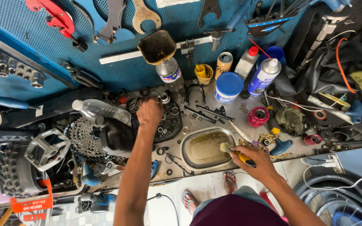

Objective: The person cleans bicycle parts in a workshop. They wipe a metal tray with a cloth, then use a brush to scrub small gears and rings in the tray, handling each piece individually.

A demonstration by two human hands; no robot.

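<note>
The right hand [254, 158] gripped a yellow-handled brush [233, 152] at the near right rim of the oval tray [189, 155], its bristles over the murky liquid inside. The left hand [149, 112] reached far across the tabletop [239, 109] into a black tub [170, 121] of small metal parts; whether its fingers held anything could not be told. A bottle [99, 109] and a cassette [84, 138] crowded the left, cans the far edge, leaving little bare room beside the tray.

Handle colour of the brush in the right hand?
Yellow handle, gripped in the right hand; head view.
</note>
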